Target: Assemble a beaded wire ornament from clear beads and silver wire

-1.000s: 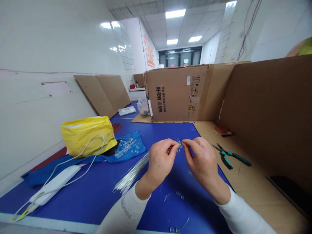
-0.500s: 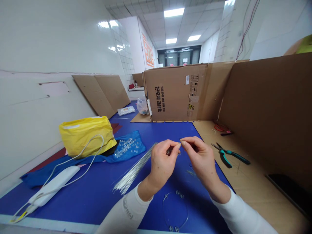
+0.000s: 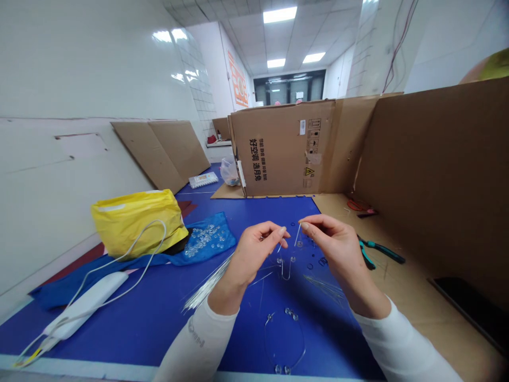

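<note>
1. Left hand: thumb and finger pinched on a thin clear strand; other fingers loosely curled.
2. Right hand: fingertips closed on a short, straight whitish strand, above blue tabletop.
3. Between them, lower: U-bent clear wire, round glassy beads near its tips. Support unclear.
4. Likely feather-light, springy, slippery; pinch bare wire.

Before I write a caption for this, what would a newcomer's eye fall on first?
Probably the bright yellow bag at left on the blue table, beside clear beads on a blue cloth. Next, the left hand and right hand over the middle, the right pinching a thin strand. Behind stands a large printed cardboard box.
</note>
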A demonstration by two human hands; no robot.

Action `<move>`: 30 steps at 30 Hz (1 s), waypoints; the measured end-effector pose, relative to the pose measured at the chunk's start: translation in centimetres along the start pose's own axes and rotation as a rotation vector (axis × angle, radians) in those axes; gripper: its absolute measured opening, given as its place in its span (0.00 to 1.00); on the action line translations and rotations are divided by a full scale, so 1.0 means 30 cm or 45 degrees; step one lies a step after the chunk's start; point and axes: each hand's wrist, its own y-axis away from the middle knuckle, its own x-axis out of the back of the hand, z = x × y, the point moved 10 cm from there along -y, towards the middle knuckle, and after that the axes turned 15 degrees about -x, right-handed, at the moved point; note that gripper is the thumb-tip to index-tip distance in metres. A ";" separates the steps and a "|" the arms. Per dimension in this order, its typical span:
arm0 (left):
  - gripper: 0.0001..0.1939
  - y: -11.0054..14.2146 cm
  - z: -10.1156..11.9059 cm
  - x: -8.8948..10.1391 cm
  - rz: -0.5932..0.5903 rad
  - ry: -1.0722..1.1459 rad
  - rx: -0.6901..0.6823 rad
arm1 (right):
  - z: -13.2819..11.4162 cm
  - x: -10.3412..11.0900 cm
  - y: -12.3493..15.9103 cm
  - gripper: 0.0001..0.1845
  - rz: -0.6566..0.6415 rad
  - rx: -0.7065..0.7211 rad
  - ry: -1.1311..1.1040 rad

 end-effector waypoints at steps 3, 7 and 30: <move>0.15 0.006 -0.001 -0.021 -0.079 0.014 0.026 | -0.039 -0.003 0.024 0.05 0.059 0.155 0.134; 0.12 0.011 0.008 -0.040 -0.133 0.030 0.020 | -0.049 -0.021 0.037 0.06 0.049 0.202 0.210; 0.09 0.006 0.010 -0.058 -0.231 0.027 0.000 | -0.095 -0.057 0.063 0.07 -0.131 0.436 0.593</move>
